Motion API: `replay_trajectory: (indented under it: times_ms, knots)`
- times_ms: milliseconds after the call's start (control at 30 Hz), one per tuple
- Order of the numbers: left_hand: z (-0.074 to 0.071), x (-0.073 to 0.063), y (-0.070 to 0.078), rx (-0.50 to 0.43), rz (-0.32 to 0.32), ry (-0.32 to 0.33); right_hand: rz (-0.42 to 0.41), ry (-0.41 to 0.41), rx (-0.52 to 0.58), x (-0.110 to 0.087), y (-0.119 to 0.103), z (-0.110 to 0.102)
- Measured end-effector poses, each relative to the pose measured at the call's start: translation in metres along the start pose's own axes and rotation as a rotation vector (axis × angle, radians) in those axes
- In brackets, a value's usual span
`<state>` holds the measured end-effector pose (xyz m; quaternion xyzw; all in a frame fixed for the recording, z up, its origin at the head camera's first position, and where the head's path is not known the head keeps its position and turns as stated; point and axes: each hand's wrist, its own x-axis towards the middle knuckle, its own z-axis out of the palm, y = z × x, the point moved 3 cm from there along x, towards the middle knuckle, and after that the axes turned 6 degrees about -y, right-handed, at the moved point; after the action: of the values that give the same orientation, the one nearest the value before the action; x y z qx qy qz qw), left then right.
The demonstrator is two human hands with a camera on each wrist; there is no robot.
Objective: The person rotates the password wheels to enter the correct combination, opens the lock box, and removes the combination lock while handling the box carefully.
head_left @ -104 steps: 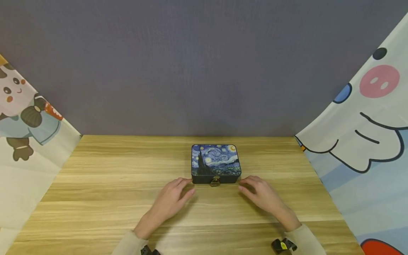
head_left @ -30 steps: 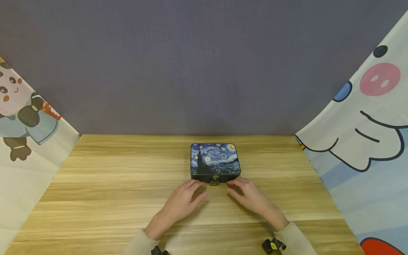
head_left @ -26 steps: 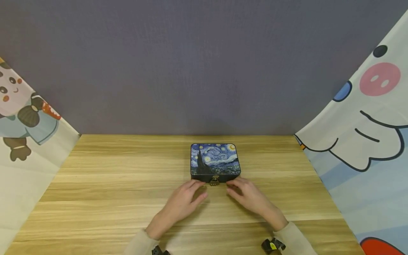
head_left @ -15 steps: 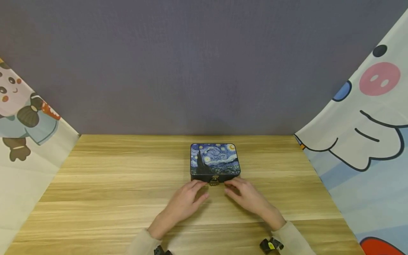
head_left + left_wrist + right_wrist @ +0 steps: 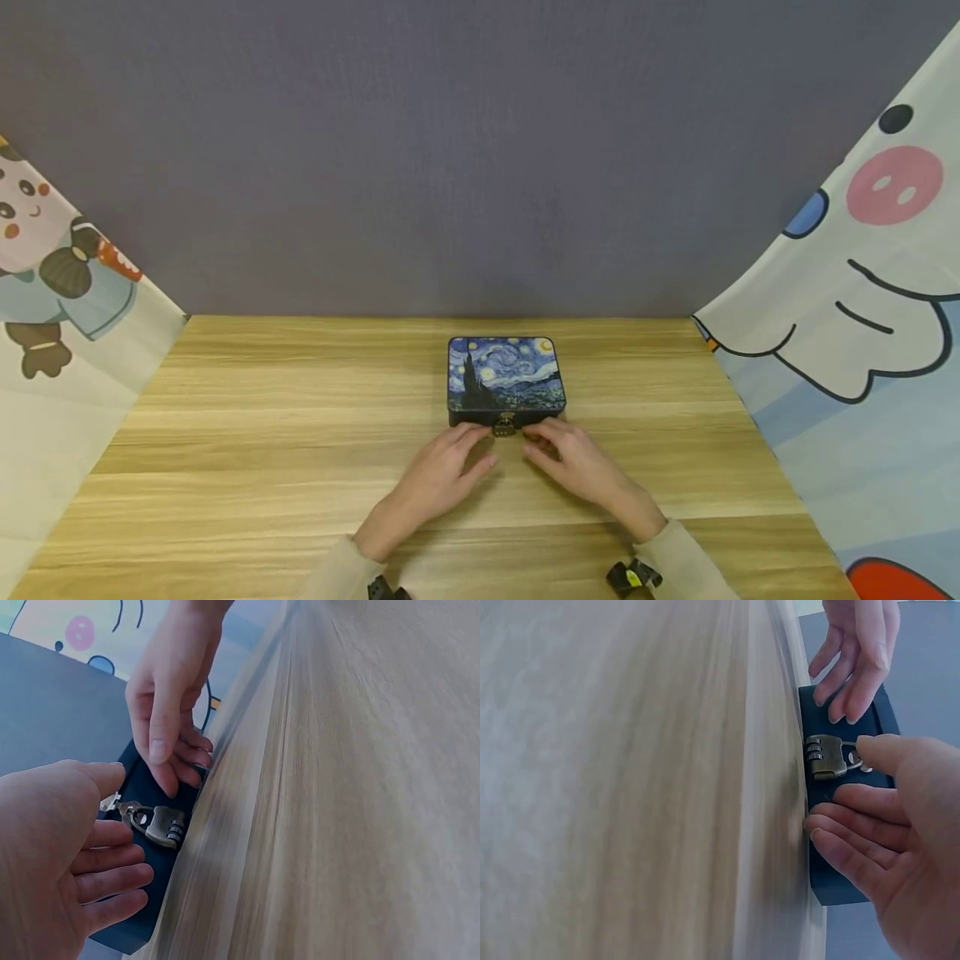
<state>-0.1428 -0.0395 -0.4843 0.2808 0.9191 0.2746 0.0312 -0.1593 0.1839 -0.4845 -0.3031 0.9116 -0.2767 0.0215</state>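
Note:
A dark box [image 5: 506, 375] with a starry night painting on its lid lies on the table, lid down. A bronze combination padlock [image 5: 164, 826] with number dials hangs from the clasp [image 5: 112, 804] on its front face. My left hand [image 5: 438, 471] is at the front, left of the padlock, fingers loosely bent and thumb apart. To the padlock's right is my right hand [image 5: 577, 462], in a similar pose. Both hands have their fingertips close to the front face; whether they touch it is hard to tell. Neither hand holds anything.
The wooden table [image 5: 300, 467] runs back to a grey panel [image 5: 450, 167]. Cartoon-printed cloths hang on the left [image 5: 67, 333] and right [image 5: 862, 333]. A dark strapped device [image 5: 633, 577] sits at the right sleeve.
Both hands have moved inward along the box's front, from near its corners to either side of the padlock. The box has stayed in place on the table.

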Motion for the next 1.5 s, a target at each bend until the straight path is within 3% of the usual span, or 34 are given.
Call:
replay_trajectory:
  times_ms: [767, 1500]
  knots:
    - [0.007, 0.005, 0.004, 0.000, 0.001, -0.002, 0.042, 0.002, 0.029, 0.006, -0.004, 0.004]
    - [0.011, 0.009, 0.005, -0.076, -0.023, 0.025, 0.033, -0.001, 0.055, 0.010, -0.004, 0.008]
